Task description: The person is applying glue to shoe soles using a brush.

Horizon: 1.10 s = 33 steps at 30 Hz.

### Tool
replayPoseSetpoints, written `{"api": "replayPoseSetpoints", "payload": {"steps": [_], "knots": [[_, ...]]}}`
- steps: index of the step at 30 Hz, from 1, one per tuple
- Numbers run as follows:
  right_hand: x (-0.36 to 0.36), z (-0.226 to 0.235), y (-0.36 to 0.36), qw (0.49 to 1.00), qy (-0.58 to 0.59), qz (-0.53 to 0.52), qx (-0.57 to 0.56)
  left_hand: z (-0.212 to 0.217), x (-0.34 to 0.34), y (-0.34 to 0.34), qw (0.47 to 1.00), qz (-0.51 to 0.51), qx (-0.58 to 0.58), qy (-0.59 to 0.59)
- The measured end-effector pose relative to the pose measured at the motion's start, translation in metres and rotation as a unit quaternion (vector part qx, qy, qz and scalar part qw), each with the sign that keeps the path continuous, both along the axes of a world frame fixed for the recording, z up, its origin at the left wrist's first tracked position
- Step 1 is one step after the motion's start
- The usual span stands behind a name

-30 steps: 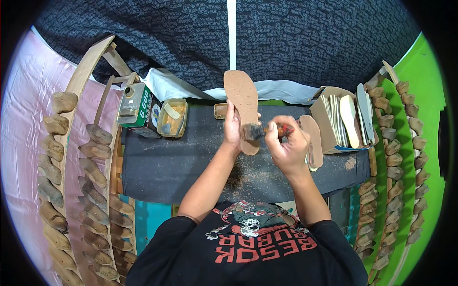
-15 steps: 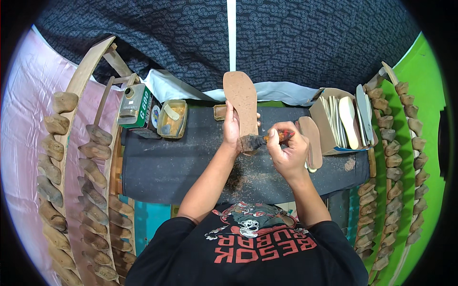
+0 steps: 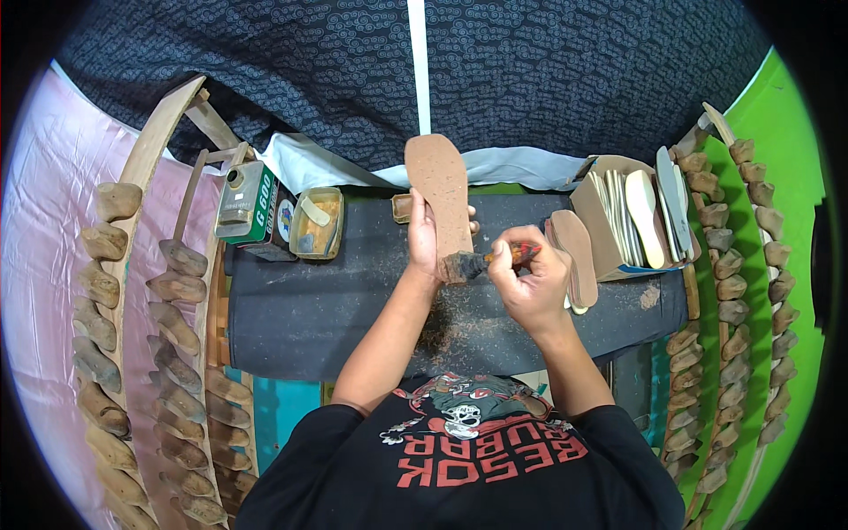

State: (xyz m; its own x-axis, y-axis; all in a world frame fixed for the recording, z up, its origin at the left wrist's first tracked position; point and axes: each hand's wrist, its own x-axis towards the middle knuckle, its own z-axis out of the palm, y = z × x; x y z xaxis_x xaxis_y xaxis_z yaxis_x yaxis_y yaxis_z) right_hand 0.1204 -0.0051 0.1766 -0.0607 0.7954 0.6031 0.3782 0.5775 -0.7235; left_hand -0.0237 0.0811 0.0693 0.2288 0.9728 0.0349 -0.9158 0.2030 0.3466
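Observation:
My left hand (image 3: 424, 237) is wrapped around a brown, speckled shoe insole (image 3: 442, 181), thumb along its left edge and fingertips showing past the right. The insole is upright in view, its wide end away from me. In my right hand (image 3: 534, 276) is a brush with a mottled orange-and-dark handle (image 3: 523, 253). Its dark, caked bristles (image 3: 460, 266) lie against the insole's narrow near end. Beside my right hand lies a stack of brown insoles (image 3: 574, 252), with pale ones showing beneath.
A cardboard box (image 3: 595, 235) of pale insoles stands at the right. Left are a green-and-silver metal can (image 3: 249, 208) and a yellowish tub (image 3: 315, 245). A small brown box (image 3: 401, 208) sits behind my left hand. Crumbs litter the dark tabletop (image 3: 291, 318). Racks of wooden shoe lasts (image 3: 93, 322) flank both sides.
The insole, both hands and the brush have shifted slightly left in the picture, partly with the whole view. The bristles stay at the insole's near end, and both grips are unchanged.

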Motion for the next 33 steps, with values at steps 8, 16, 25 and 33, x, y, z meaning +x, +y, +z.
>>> {"api": "replayPoseSetpoints", "payload": {"steps": [8, 16, 25, 33], "knots": [[0.020, -0.008, 0.000, 0.993, 0.080, -0.024, -0.085, 0.000, -0.010, -0.007, 0.997, 0.046, 0.001, 0.055], [0.014, -0.021, -0.003, 0.997, 0.039, -0.031, -0.062, -0.010, -0.013, -0.011, 0.999, 0.043, -0.003, 0.027], [0.002, -0.014, 0.001, 0.997, 0.051, -0.020, -0.049, -0.010, -0.002, -0.017, 0.997, 0.024, -0.019, 0.076], [0.018, -0.016, 0.011, 0.995, 0.085, -0.055, -0.023, -0.013, -0.007, -0.020, 0.997, 0.053, -0.018, 0.062]]}}
